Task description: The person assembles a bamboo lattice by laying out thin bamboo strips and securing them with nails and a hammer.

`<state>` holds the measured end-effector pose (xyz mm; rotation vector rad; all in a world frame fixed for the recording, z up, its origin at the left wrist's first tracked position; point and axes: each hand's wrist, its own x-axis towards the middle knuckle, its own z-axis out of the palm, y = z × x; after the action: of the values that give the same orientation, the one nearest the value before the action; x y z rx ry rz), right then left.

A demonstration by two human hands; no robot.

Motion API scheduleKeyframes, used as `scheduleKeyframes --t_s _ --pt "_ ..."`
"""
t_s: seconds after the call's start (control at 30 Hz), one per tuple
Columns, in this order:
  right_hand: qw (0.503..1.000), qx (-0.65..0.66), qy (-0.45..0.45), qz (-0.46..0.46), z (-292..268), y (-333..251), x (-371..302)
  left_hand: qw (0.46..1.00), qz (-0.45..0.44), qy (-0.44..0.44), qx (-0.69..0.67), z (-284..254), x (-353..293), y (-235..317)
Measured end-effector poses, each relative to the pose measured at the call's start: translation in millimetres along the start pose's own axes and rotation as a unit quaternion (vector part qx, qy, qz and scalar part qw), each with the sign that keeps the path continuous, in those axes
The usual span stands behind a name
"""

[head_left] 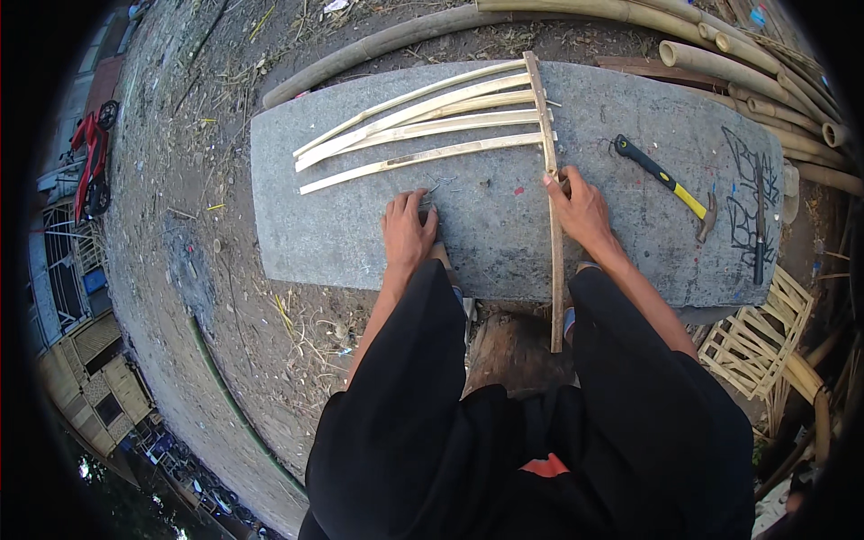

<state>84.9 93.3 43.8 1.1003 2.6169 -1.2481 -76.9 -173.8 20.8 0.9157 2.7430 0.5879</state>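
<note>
My right hand (582, 209) grips a long wooden slat (556, 261) that runs from the far edge of a grey concrete slab (648, 261) past its near edge. Thumb and forefinger pinch it near the middle. Several pale bamboo strips (423, 155) fan out leftward, their right ends lying at the slat's far half. My left hand (408, 232) rests on the slab with its fingers curled and thumb close to the forefinger; whatever they hold is too small to make out. Just beyond those fingertips lies a small pile of nails (439, 184).
A claw hammer (670, 184) with a yellow and black handle lies on the slab's right, left of a dark rod-like tool (760, 238). Bamboo poles (729, 67) are piled at the far right. A slatted bamboo frame (760, 333) leans below the slab's right end. A red motorcycle (90, 166) stands far left.
</note>
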Motion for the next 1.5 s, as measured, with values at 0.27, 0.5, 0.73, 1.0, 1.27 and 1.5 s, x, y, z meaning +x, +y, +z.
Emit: scheduleKeyframes --t_s 0.27,0.5,0.73,1.0,1.27,1.5 --pt "0.996 0.084 0.03 0.012 0.9 9.2 -7.3 0.996 -0.013 -0.019 -0.091 -5.0 6.5 1.6" --pt "0.983 0.156 0.044 0.082 -9.1 35.0 -11.2 0.985 -0.018 -0.048 -0.162 -19.5 11.6 -24.0" --pt "0.972 0.201 0.066 0.1 -12.8 54.7 -13.7 0.984 0.08 -0.129 -0.093 -40.1 20.2 -40.2" --pt "0.971 0.211 0.061 0.096 -10.5 57.6 -12.7 0.981 0.116 -0.157 -0.019 -42.7 24.9 -39.7" --pt "0.968 0.225 0.054 0.098 -12.2 54.0 -13.2 0.972 0.094 -0.204 -0.066 -43.0 34.3 -46.4" --pt "0.963 0.246 0.065 0.088 -13.2 59.3 -13.8 0.966 -0.019 -0.171 -0.193 -45.9 30.0 -44.0"
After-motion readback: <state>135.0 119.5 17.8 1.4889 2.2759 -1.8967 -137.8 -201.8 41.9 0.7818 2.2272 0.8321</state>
